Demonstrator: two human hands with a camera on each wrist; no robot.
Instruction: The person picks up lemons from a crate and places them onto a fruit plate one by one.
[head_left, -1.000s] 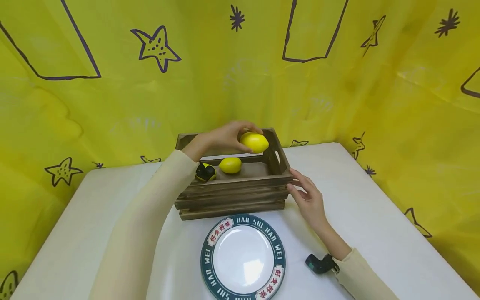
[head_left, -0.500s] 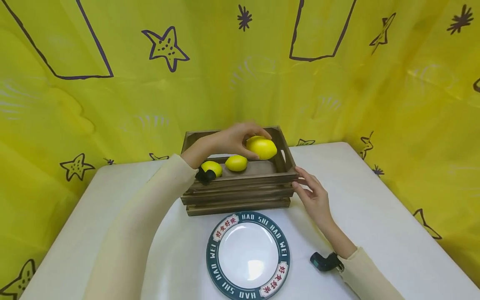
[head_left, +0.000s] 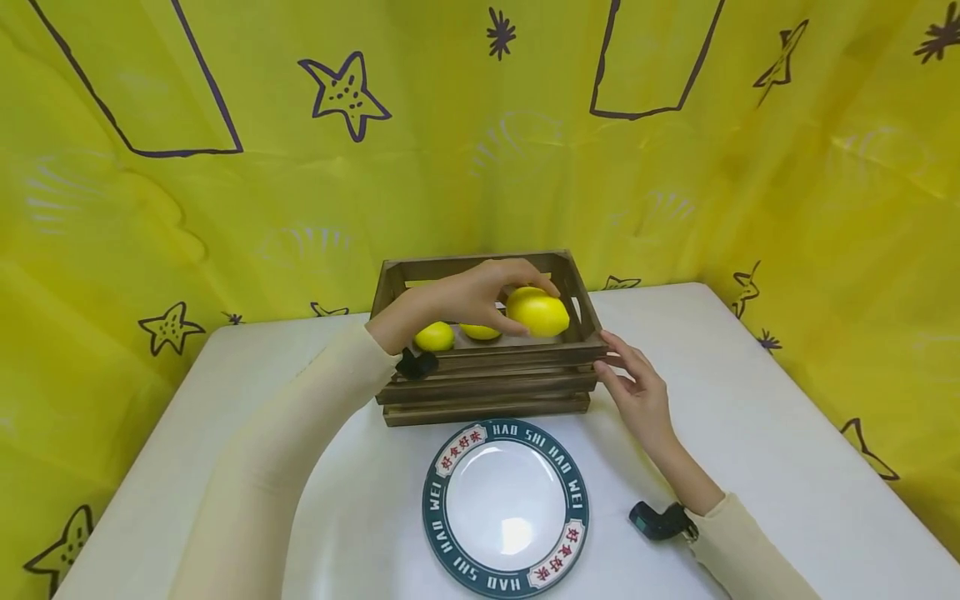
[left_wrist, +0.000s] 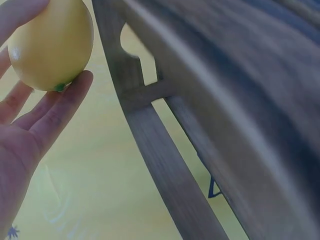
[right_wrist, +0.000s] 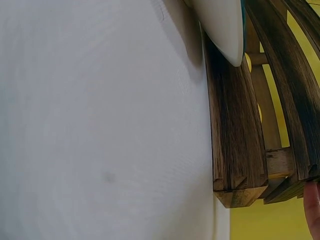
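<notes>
My left hand (head_left: 491, 296) grips a yellow lemon (head_left: 538, 312) between thumb and fingers, over the right part of a dark wooden slatted crate (head_left: 487, 387). In the left wrist view the lemon (left_wrist: 52, 45) shows a small green tip, with fingers curled about it and the crate's slats to the right. Two more lemons lie inside the crate: one at the left (head_left: 434, 337), the other (head_left: 480, 332) partly hidden under the left hand. My right hand (head_left: 637, 392) holds the crate's front right corner; only a fingertip (right_wrist: 312, 207) of it shows in the right wrist view.
In front of the crate a round white plate (head_left: 506, 506) with a lettered dark green rim lies on the white table (head_left: 345, 500). A yellow cloth (head_left: 435, 167) with drawn stars hangs behind the table. Each wrist carries a black camera (head_left: 660, 522).
My left hand has lowered the lemon a little toward the crate's inside and now covers part of the middle lemon. My right hand keeps its place at the corner. The head view has shifted slightly.
</notes>
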